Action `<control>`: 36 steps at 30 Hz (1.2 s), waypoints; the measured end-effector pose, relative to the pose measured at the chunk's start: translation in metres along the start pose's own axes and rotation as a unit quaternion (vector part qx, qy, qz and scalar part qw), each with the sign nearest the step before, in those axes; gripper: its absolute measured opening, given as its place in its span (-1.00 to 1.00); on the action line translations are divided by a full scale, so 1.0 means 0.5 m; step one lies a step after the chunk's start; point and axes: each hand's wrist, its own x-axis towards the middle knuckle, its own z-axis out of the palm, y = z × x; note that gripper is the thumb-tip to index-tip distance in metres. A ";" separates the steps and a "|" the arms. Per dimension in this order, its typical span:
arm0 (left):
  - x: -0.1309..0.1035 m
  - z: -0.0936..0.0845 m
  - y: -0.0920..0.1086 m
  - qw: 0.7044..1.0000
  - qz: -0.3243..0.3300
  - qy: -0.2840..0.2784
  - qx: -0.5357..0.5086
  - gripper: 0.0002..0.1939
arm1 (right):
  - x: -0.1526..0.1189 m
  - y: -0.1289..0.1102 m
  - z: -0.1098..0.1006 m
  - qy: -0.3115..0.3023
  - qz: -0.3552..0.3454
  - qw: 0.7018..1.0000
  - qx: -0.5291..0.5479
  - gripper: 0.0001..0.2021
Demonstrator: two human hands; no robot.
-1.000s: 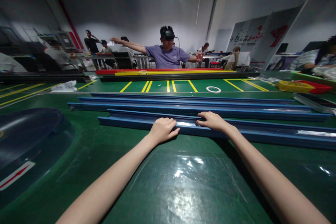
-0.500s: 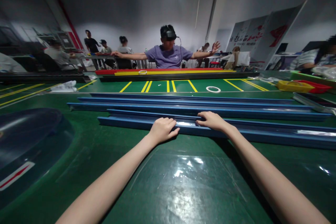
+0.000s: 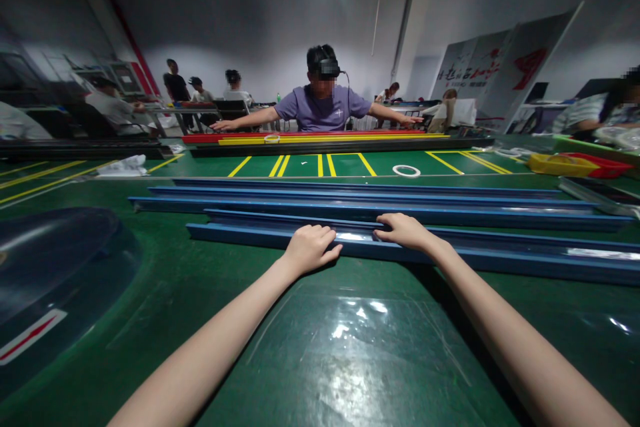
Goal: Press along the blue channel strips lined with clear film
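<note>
A long blue U-shaped channel [image 3: 240,235] lies across the green table in front of me. My left hand [image 3: 311,248] is closed over it, fingers curled past the near rim into the trough and thumb stretched along the near side. To the right, my right hand [image 3: 404,231] grips the same channel, its fingers over the far rim and its thumb inside the trough. A strip of shiny trough shows between the two hands. Just beyond lie more blue channels [image 3: 350,205], parallel and untouched. My fingertips are partly hidden inside the channel.
A dark blue curved shell [image 3: 55,267] sits at the left. Across the table are red and yellow strips [image 3: 340,139], a white ring [image 3: 406,171] and a yellow tray [image 3: 560,164]. A person in a purple shirt [image 3: 323,107] sits opposite, arms spread.
My hands and the blue channels stay put. The person opposite has lowered their raised hand on the right side of the view to strip height; the other hand is slightly lower too.
</note>
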 end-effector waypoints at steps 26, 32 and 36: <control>0.000 0.002 0.000 1.000 0.000 -0.001 -0.008 -0.69 | 0.000 0.001 0.001 0.001 0.000 1.000 0.000 -0.59; 0.000 0.001 0.001 1.000 0.002 0.002 0.002 -0.69 | 0.000 0.001 0.001 0.001 0.000 1.000 -0.002 -0.59; 0.000 0.001 0.001 1.000 0.000 -0.002 -0.004 -0.69 | 0.000 0.002 0.003 0.005 -0.003 1.000 -0.002 -0.57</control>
